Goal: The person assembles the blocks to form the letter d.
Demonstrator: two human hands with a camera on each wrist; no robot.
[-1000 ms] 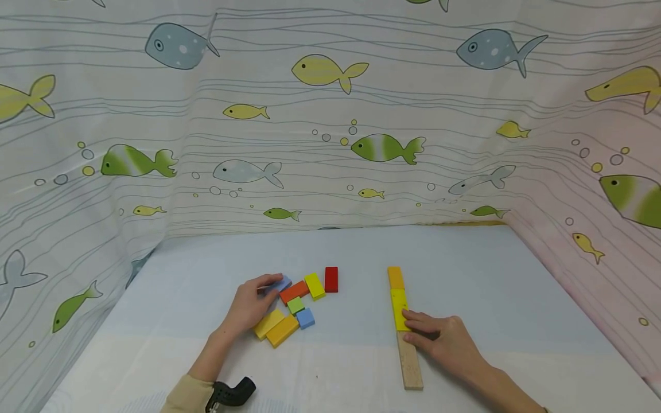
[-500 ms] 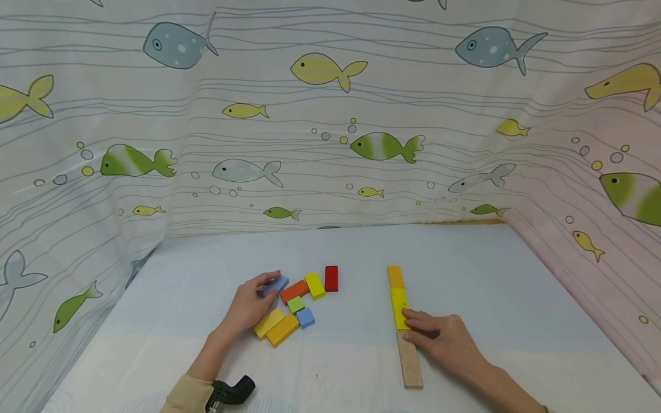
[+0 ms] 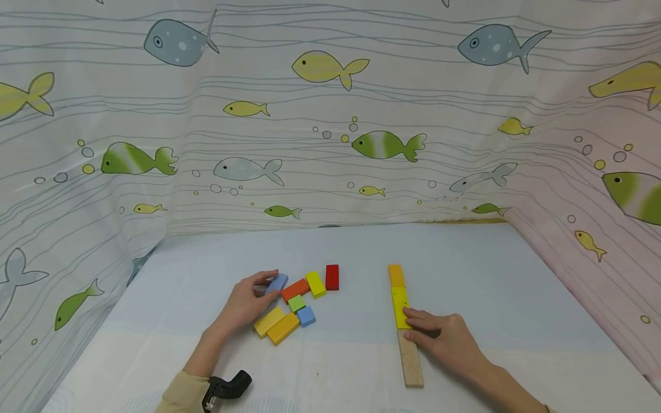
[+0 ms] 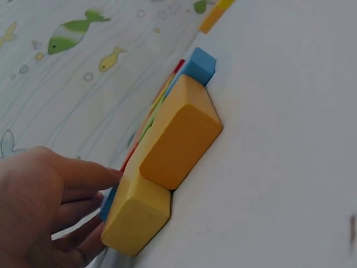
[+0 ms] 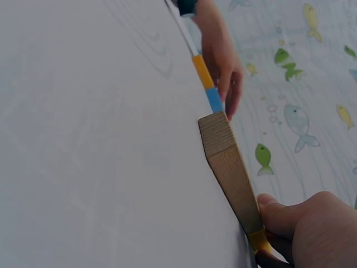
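In the head view, my left hand pinches a blue block between thumb and fingers at the left of a loose cluster. The left wrist view shows this hand behind a pale yellow block, which hides most of the blue one. My right hand rests against the right side of a straight row, fingertips touching a bright yellow block and thumb by its joint with a long plain wooden block. An orange-yellow block forms the row's far end.
In the cluster lie an orange-red block, a yellow block, a red block, a small green block, a small blue block and an amber block. A fish-patterned curtain surrounds the table.
The blue block in my left hand has turned slightly and shifted a little to the left, and the left forearm has moved slightly left. My right hand and the row stay in place.
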